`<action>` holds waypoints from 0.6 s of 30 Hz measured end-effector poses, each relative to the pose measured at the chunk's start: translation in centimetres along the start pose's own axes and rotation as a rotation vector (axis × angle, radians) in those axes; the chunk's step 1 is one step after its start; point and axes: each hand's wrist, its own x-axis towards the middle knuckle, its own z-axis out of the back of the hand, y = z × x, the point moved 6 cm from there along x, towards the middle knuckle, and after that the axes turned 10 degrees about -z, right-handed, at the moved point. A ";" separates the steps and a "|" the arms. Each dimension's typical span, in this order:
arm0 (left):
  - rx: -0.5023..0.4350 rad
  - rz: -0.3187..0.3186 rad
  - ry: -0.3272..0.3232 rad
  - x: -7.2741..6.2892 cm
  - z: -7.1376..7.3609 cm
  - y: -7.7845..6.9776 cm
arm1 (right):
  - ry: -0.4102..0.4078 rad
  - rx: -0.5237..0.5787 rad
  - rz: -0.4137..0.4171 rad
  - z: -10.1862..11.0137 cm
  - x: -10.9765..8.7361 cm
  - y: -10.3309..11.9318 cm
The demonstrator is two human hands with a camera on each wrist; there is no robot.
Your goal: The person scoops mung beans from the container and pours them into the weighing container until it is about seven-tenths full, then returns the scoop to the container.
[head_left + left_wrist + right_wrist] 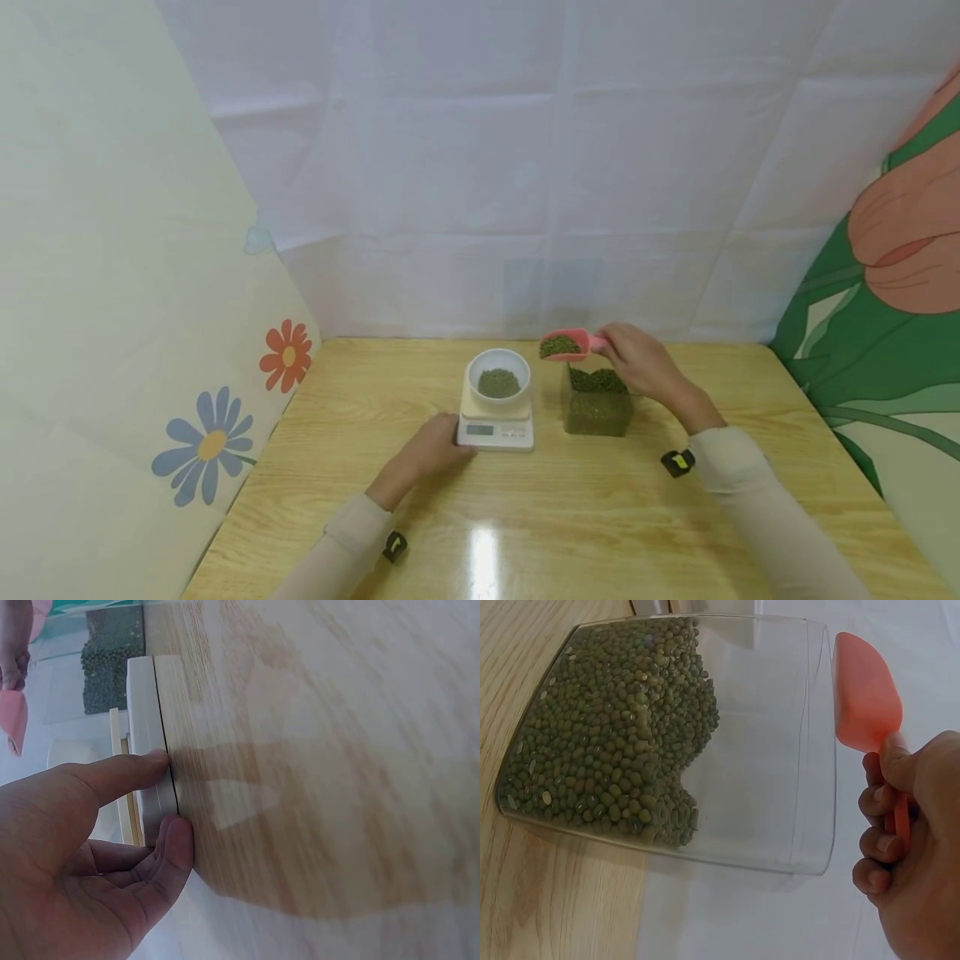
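Note:
A pink scoop (567, 343) heaped with green mung beans is held by its handle in my right hand (637, 358), fingers wrapped round it in the right wrist view. Below it stands a clear plastic container (757, 750) partly filled with mung beans (607, 742). To the left, a white kitchen scale (495, 434) carries a white bowl (477, 367) with mung beans (498, 383) in its bottom. My left hand (438, 446) holds the scale's near left corner, thumb and curled fingers (176, 844) at its side. The scale's display (480, 430) is too small to read.
Everything stands on a wood-grain table (570, 517). A white sheet (450, 167) hangs behind its far edge, and flower-printed panels (112, 250) flank it on both sides. Dark tags (678, 462) hang by both sleeves.

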 end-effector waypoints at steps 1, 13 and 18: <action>0.000 -0.001 0.000 0.0 0.0 0.0 | 0.000 -0.001 0.001 0.0 0.1 0.1; 0.013 -0.010 -0.007 0.0 0.0 0.1 | 0.017 0.005 0.006 -0.6 0.6 1.0; 0.005 -0.025 -0.006 0.1 0.0 0.2 | 0.019 0.006 0.014 -0.9 0.9 1.2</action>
